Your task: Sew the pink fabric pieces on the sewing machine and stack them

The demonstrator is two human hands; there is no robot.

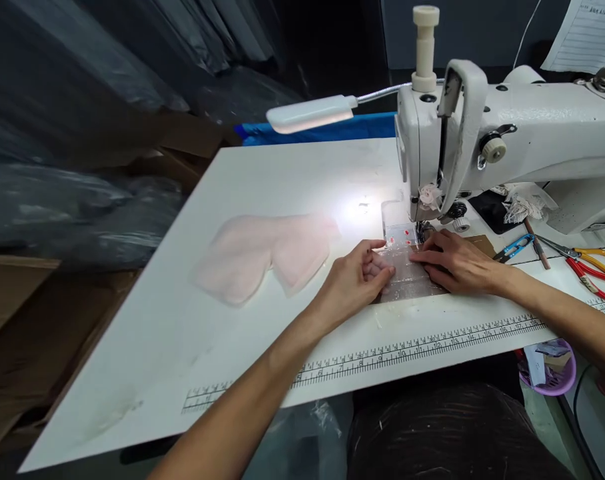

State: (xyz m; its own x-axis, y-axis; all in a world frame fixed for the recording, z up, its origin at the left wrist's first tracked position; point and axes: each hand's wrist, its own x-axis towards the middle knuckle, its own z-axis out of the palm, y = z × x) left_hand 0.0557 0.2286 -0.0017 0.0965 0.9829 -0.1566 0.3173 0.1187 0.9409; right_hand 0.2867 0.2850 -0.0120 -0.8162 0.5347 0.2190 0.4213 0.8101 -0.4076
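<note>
My left hand (360, 272) rests at the left edge of the sewing machine's metal bed plate (405, 272), fingers curled and thumb reaching onto the plate. Whether a thin piece is between its fingers I cannot make out. From the right, my right hand (455, 261) lies over the plate just in front of the presser foot (422, 230), fingertips stretched left and resting down. Small red marks show on the plate near the needle. Left of my hands, a sheer pale pink fabric piece (267, 253) with rounded lobes lies flat on the white table (157, 347).
The white sewing machine (532, 127) fills the right side, with a lamp (312, 113) at its left. Blue thread snips (513, 248), red-handled scissors (595, 277) and lace scraps (530, 201) lie at right. A printed ruler (382, 357) runs along the front edge. Below hangs a purple basket (565, 380).
</note>
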